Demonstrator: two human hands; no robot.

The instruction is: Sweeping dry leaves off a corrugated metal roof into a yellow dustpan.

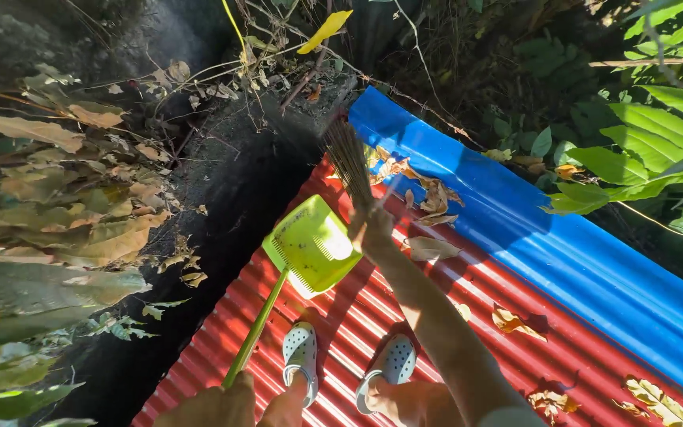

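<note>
Red corrugated roof (405, 316), right hand (373, 229) outstretched, grip closed on broom (348, 162); left hand (215, 403) grips green dustpan (310, 245) handle

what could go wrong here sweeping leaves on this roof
Footing looks risky: the clogs stand on ridged red roofing close to its left edge, with a dark drop beside it. The right hand reaches far forward with the broom, which may shift weight off balance. Dry leaves lie in the blue gutter, past the green dustpan held by the left hand, so some may scatter.
</note>
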